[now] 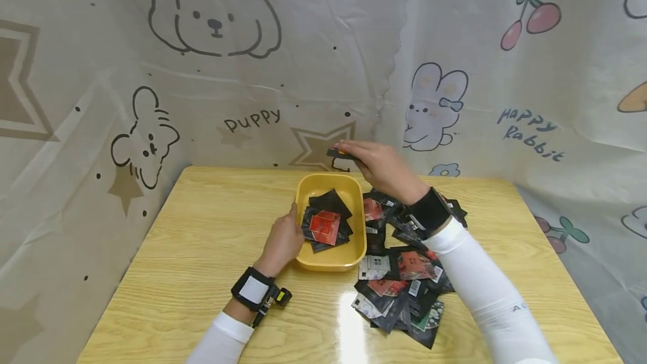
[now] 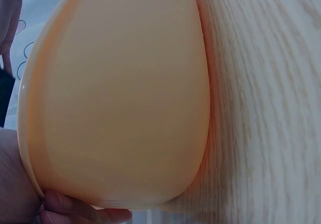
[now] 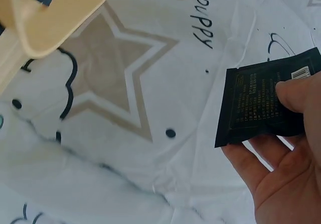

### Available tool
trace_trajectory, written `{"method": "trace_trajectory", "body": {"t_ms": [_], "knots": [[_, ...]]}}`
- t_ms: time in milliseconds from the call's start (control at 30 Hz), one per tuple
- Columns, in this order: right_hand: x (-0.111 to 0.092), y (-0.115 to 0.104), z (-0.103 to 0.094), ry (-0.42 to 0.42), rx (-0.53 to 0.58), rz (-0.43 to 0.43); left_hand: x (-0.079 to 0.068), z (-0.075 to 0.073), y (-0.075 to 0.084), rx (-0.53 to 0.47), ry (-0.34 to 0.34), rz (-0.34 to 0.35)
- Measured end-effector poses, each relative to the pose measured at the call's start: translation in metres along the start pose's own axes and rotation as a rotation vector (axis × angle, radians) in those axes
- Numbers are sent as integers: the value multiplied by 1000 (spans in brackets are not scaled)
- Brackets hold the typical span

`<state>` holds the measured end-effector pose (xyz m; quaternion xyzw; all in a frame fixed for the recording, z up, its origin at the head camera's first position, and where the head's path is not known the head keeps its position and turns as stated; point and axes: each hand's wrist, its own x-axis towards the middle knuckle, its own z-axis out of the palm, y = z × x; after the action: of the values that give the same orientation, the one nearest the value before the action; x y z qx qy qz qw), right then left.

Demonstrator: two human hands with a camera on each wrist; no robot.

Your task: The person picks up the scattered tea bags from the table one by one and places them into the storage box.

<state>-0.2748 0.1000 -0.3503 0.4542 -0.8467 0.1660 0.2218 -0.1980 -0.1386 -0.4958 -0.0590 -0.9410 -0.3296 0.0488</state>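
Note:
A yellow plastic basin (image 1: 331, 263) stands on the table with several dark sachets (image 1: 331, 202) inside, the top one bearing a red label (image 1: 324, 227). My left hand (image 1: 284, 240) grips the basin's left rim; in the left wrist view its fingers (image 2: 75, 209) curl around the basin's side. Above the basin's far right corner, my right hand (image 1: 381, 164) holds a flat black sachet (image 3: 263, 96). The right wrist view shows the thumb (image 3: 296, 93) pressed on its printed back, near a barcode, with the other fingers beneath.
To the basin's right lies a loose pile of black sachets (image 1: 394, 296), with red, white and green labels, partly hidden by the right forearm. The wooden table (image 1: 202, 229) meets a printed cloth backdrop (image 1: 303, 72) behind.

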Motion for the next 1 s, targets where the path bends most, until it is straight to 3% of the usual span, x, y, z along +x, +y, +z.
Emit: {"method": "trace_trajectory", "body": {"t_ms": [100,300,367,633,833,1000], "knots": [[3,-3,6,-33,19,9,-1,3,1,-8,-16,-6],[-3,-5,12,-289,-11,85,-1,5,1,16,7,34],[-6,-4,12,-337,-17,119,-1,4,0,14,13,36],[-33,15,-4,-312,5,210,0,2,-1,37,22,41],[-72,36,-21,-309,-13,299,1,2,0,26,11,18],[-108,49,-23,-328,-37,364,2,3,0,18,4,20]]}}
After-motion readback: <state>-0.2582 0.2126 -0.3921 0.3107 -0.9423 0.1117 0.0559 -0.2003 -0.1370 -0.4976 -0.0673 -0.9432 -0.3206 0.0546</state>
